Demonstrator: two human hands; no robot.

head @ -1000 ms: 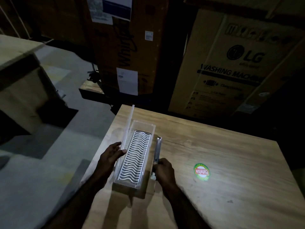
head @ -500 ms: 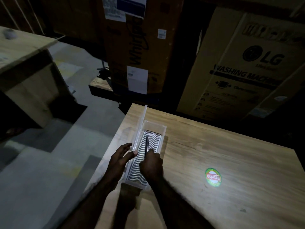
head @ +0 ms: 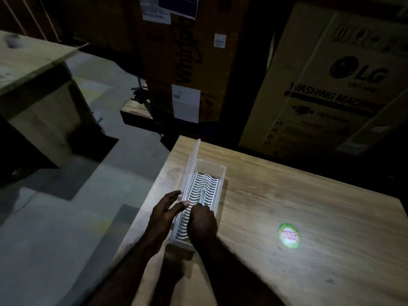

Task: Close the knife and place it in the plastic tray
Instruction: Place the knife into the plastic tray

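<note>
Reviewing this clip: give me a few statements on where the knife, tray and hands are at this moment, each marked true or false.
1. The knife lies inside the clear plastic tray on its wavy liner. True.
2. The right hand is on the near end of the knife. True.
3. The left hand rests flat on the round sticker. False: it is at the tray's left wall; the sticker lies apart, to the right.
4. The tray stands on the floor. False: it stands on the wooden table.
</note>
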